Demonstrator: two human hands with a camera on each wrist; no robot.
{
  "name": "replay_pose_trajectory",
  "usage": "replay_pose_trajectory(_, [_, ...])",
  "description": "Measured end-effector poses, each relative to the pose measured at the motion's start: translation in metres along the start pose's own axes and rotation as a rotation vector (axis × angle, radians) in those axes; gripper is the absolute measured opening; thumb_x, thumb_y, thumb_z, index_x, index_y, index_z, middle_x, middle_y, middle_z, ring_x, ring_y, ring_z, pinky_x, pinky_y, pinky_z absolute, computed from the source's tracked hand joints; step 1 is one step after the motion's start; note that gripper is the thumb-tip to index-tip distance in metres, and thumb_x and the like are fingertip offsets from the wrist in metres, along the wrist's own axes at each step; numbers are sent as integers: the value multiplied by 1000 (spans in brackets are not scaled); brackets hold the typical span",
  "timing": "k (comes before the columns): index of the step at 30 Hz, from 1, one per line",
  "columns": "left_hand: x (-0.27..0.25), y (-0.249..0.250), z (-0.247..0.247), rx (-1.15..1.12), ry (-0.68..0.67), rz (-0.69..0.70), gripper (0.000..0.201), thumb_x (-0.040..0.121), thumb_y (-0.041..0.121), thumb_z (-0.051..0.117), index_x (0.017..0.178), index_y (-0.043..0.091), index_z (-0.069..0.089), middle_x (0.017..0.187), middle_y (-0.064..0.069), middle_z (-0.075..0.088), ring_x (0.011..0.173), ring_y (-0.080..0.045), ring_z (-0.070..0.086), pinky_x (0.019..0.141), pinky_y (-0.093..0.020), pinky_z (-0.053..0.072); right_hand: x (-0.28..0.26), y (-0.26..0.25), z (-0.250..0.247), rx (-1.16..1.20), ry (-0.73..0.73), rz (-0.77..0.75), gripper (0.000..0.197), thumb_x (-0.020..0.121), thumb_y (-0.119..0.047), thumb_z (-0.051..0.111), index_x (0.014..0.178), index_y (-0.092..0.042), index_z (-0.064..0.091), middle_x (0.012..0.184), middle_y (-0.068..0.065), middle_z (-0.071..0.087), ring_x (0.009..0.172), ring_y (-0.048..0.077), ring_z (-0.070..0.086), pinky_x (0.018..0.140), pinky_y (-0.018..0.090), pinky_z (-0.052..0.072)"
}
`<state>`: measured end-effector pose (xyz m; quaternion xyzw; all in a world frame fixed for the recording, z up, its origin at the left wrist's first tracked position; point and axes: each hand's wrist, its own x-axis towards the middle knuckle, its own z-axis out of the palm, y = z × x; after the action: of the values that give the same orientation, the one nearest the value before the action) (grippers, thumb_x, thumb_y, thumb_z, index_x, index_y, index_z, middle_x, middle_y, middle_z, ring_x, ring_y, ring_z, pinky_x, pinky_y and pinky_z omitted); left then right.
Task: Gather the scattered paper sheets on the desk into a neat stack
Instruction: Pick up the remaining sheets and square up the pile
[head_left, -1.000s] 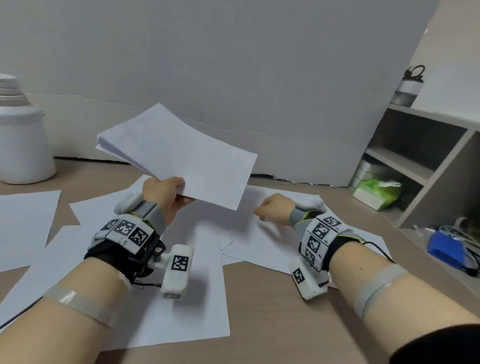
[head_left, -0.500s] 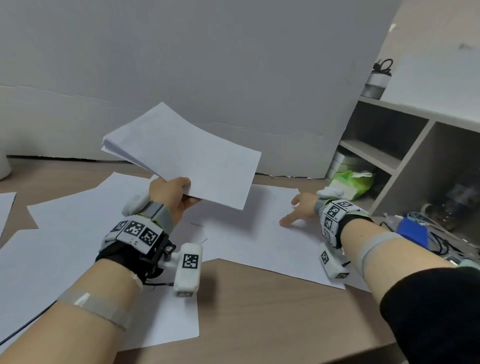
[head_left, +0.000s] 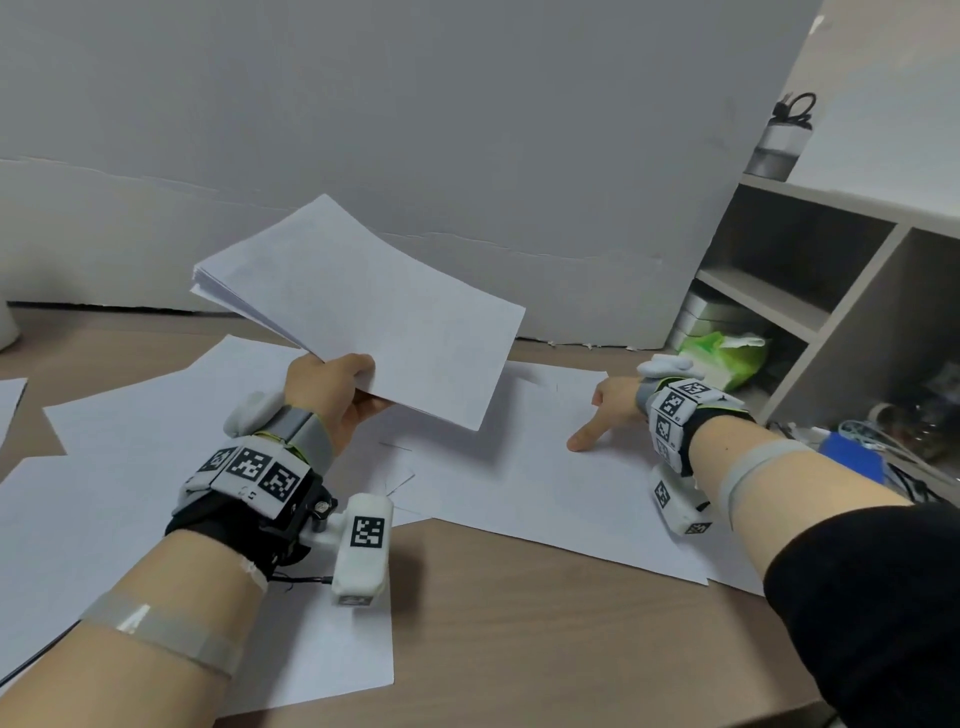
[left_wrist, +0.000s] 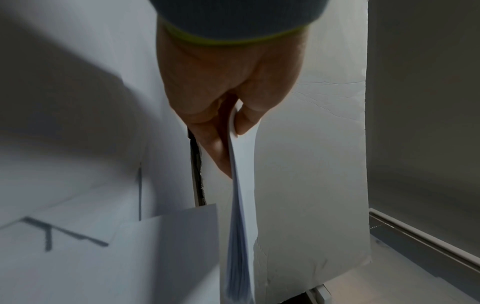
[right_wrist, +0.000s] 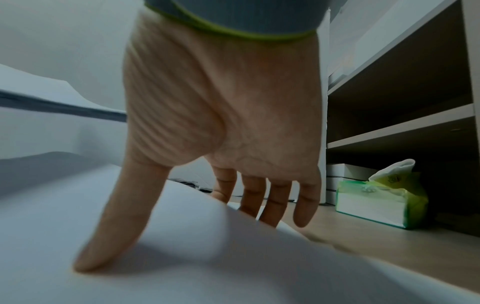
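While left grip (head_left: 332, 387) pinches paper stack (head_left: 363, 306), right grip (head_left: 613, 410) released, thumb on sheet (head_left: 524, 483), tissue pack (head_left: 724, 351) just beyond.

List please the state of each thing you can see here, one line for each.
Left hand: grips the paper stack at one corner.
Paper stack: held up above the desk, tilted.
Right hand: thumb on top of a sheet, fingers at its far edge.
That sheet: far edge lifted.
Other sheets: flat on the desk, overlapping.
Tissue pack: opened, tissue sticking out.
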<state>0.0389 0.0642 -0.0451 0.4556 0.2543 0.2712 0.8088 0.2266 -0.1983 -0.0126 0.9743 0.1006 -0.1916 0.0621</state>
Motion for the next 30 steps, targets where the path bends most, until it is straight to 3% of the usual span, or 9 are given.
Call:
replay_pose_trajectory(3, [-1, 1, -1, -6, -1, 2, 17, 92, -8, 54, 108, 0, 53, 89, -16, 63, 71, -31, 65, 47, -31, 56, -14, 4, -6, 20, 16, -37, 84, 65, -50, 88, 134, -15, 53, 122, -1, 53, 111, 23, 53, 101, 36, 47])
replay_pose_trajectory(6, [-3, 1, -1, -7, 5, -8, 14, 93, -8, 54, 102, 2, 54, 88, -15, 63, 72, -31, 65, 46, -32, 57, -15, 10, -7, 6, 54, -103, 55, 73, -32, 86, 120, -18, 61, 108, -2, 56, 99, 20, 54, 82, 27, 46])
replay_pose_trajectory(8, [-2, 1, -2, -4, 14, -14, 14, 92, -8, 54, 95, 5, 53, 88, -15, 63, 72, -32, 65, 45, -32, 57, -12, 14, -8, -11, 83, -138, 25, 77, -28, 83, 91, -20, 64, 90, -3, 60, 84, 18, 55, 64, 24, 42])
replay_pose_trajectory(10, [-2, 1, -2, -10, 12, -14, 14, 92, -9, 53, 93, 5, 53, 87, -15, 63, 71, -32, 65, 44, -31, 56, -15, 18, -10, 21, 139, -157, 34, 79, -29, 79, 66, -24, 48, 69, -6, 50, 65, 15, 47, 53, 24, 33])
replay_pose_trajectory(12, [-3, 1, -3, -20, 15, -16, 14, 92, -9, 53, 93, 4, 54, 88, -15, 63, 71, -32, 65, 45, -31, 56, -21, 20, -15, 52, 241, -169, 40, 81, -30, 74, 62, -21, 41, 64, -4, 44, 59, 17, 42, 53, 25, 30])
replay_pose_trajectory(20, [-1, 5, -7, -38, 30, -9, 18, 92, -10, 52, 109, -3, 53, 90, -17, 62, 67, -33, 62, 42, -27, 53, -40, 30, -45, 246, 560, -80, 40, 93, -47, 56, 75, -12, 53, 83, 9, 61, 82, 31, 60, 72, 32, 40])
replay_pose_trajectory(23, [-2, 5, -6, -12, 36, -22, 10, 93, -9, 53, 100, -2, 53, 87, -18, 61, 66, -33, 60, 40, -28, 53, -49, 31, -58, 369, 713, -88, 36, 99, -46, 48, 91, -13, 58, 96, 15, 63, 89, 33, 60, 75, 34, 38])
replay_pose_trajectory(26, [-2, 2, -5, 33, 69, -44, 13, 94, -8, 52, 85, 1, 50, 80, -17, 60, 63, -33, 58, 37, -30, 54, -63, 28, -71, 497, 819, -123, 37, 103, -40, 44, 87, -10, 58, 86, 11, 58, 84, 32, 55, 71, 33, 33])
replay_pose_trajectory(30, [4, 1, -7, 114, 118, -86, 23, 89, -13, 52, 74, 3, 49, 55, -10, 64, 68, -31, 62, 65, -47, 62, -70, 24, -88, 677, 920, -201, 44, 101, -40, 48, 79, -2, 55, 76, 13, 55, 77, 32, 52, 69, 37, 35])
